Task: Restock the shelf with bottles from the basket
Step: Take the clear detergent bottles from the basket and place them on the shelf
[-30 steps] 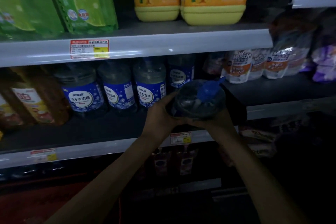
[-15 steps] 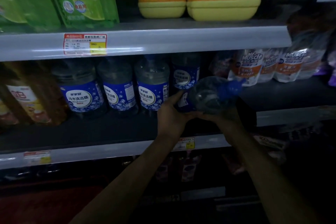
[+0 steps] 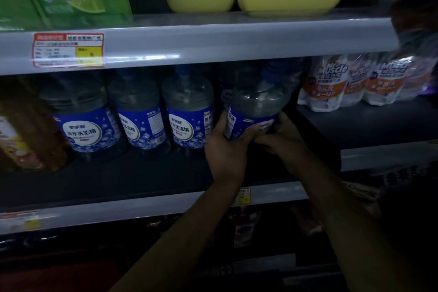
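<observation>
**Operator:** Head view. What do your hands hold, and where?

**Technician:** Your left hand [image 3: 227,147] and right hand [image 3: 282,140] both grasp the clear plastic bottle with the blue label and blue cap [image 3: 257,106]. Fingers of both hands are clenched around its lower body. The bottle is at the right end of the middle shelf [image 3: 147,173], just above the shelf surface, beside the row of matching blue-labelled bottles [image 3: 189,114]. Whether its base touches the shelf cannot be determined.

**Operator:** Orientation?

**Technician:** The long axis is near upright, cap tilted slightly rightward and away from you. The bottle lies directly forward of your fingers. The open slot is judged to be beneath it, right of the row. Both hands are about equally near.

**Operator:** Readable markings?

**Technician:** White pouches [image 3: 329,83] to the right read "Mr Muscle". Row labels carry Chinese characters. A red-bordered price tag [image 3: 68,50] on the upper shelf edge is illegible. The basket is not in view.
</observation>
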A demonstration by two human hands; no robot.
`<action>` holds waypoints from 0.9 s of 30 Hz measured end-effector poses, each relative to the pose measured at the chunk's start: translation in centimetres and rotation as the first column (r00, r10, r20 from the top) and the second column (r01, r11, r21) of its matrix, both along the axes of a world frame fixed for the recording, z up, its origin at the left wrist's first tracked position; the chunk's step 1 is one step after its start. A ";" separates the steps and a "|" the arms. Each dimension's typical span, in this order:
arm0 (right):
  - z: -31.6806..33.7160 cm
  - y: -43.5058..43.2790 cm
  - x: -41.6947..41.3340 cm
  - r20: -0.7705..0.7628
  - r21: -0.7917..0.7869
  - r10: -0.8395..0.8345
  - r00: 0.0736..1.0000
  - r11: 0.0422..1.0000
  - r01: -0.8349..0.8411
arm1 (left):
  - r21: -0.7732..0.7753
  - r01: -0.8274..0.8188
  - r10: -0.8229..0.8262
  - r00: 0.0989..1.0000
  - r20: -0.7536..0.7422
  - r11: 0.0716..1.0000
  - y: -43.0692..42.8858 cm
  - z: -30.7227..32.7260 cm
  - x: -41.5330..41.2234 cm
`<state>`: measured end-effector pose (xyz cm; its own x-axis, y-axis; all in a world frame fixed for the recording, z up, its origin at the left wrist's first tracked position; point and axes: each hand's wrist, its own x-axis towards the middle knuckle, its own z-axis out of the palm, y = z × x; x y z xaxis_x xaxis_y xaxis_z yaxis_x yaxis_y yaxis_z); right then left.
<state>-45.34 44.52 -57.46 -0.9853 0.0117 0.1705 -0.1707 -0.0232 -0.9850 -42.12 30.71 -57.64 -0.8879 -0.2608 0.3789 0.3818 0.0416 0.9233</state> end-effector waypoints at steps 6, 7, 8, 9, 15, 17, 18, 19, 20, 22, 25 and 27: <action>-0.9 -0.1 -0.5 -0.059 0.043 -0.048 0.997 0.998 0.051 | -0.029 -0.025 0.024 1.000 -0.017 0.999 0.9 0.2 0.0; -0.9 -0.4 -0.4 -0.073 0.053 -0.071 0.995 0.996 0.075 | -0.040 -0.025 0.025 1.000 -0.012 0.999 0.8 0.2 -0.1; -0.9 -0.7 -0.4 -0.094 0.068 -0.090 0.991 0.993 0.097 | -0.045 -0.024 0.024 1.000 -0.007 0.999 0.7 0.2 -0.2; -1.0 -1.1 -0.4 -0.113 0.077 -0.104 0.988 0.991 0.113 | -0.043 -0.021 0.021 1.000 0.004 0.999 0.6 0.2 -0.3; -1.7 -2.7 -0.3 -0.109 0.202 -0.218 0.970 0.951 0.236 | -0.010 0.036 -0.035 0.997 0.075 0.999 0.1 -0.6 -1.1; -1.8 -2.8 0.0 -0.100 0.212 -0.242 0.965 0.943 0.258 | -0.007 0.057 -0.056 0.996 0.076 0.998 -0.1 -0.9 -1.0; -1.8 -2.7 0.2 -0.091 0.207 -0.248 0.964 0.943 0.262 | -0.007 0.065 -0.064 0.995 0.078 0.998 -0.2 -1.1 -0.8; -1.9 -2.5 0.3 -0.077 0.202 -0.248 0.966 0.945 0.259 | -0.013 0.069 -0.068 0.994 0.082 0.998 -0.3 -1.3 -0.8; -1.9 -2.3 0.5 -0.057 0.199 -0.239 0.969 0.949 0.246 | -0.022 0.075 -0.073 0.994 0.084 0.997 -0.4 -1.3 -0.8; -2.1 -2.0 0.9 -0.038 0.225 -0.214 0.976 0.950 0.217 | -0.040 0.086 -0.081 0.991 0.102 0.995 -0.7 -1.2 -0.7; -2.1 -1.6 1.7 -0.007 0.249 -0.183 0.983 0.952 0.179 | -0.058 0.100 -0.091 0.986 0.142 0.993 -1.1 -0.9 -0.5; -1.9 -1.5 2.6 0.021 0.248 -0.186 0.982 0.953 0.175 | -0.073 0.111 -0.096 0.978 0.184 0.991 -1.4 -0.5 -0.1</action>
<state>-42.73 43.00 -59.38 -0.9772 0.1531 0.1469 -0.1064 0.2458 -0.9635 -42.22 29.29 -58.18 -0.9639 -0.1383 0.2274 0.2165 0.0894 0.9722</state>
